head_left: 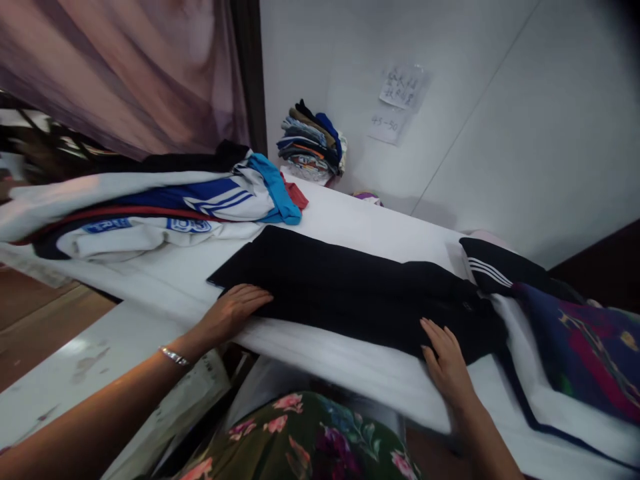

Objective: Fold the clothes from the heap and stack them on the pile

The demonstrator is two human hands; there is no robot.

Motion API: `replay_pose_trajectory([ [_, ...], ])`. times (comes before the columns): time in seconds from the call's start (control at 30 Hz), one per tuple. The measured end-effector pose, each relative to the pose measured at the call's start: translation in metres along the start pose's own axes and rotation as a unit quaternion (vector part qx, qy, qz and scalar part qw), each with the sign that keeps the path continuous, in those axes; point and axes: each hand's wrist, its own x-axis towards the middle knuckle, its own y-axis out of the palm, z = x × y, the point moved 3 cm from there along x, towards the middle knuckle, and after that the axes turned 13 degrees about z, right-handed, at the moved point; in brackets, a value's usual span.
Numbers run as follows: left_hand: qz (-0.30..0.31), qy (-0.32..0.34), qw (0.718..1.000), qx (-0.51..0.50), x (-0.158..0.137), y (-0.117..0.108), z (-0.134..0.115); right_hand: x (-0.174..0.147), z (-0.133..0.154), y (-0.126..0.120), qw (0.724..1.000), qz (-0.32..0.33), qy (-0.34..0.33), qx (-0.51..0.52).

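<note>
A black garment that looks like folded trousers (345, 287) lies stretched lengthwise across the white table. My left hand (243, 303) rests flat on its left end, near the front edge, with the fingers extended to the right. Toward the right end, my right hand (445, 353) touches the near edge of the cloth, its fingers out and the thumb a little apart. Neither hand grips the fabric. A small mark shows on the garment near its right end, too small to read.
Piled clothes (220, 197) in white, blue and red lie at the left. A folded stack (310, 143) stands by the wall at the back. To the right are a black striped garment (500, 267) and a patterned dark blue cloth (580, 347). The white table (350, 350) has its front edge near my body.
</note>
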Motion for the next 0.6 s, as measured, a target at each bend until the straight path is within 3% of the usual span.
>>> replay_pose_trajectory([
  [0.23,-0.061,-0.073,0.994,0.054,-0.017,-0.004,0.001,-0.008,0.014,-0.006,1.000,-0.024,0.007,0.010],
  [0.43,-0.043,-0.105,0.993,0.037,-0.015,-0.005,0.002,-0.013,0.008,0.008,1.000,0.000,-0.007,0.021],
  [0.6,-0.060,-0.154,0.986,0.020,-0.026,-0.017,0.017,-0.011,0.013,-0.007,0.996,-0.001,0.016,0.083],
])
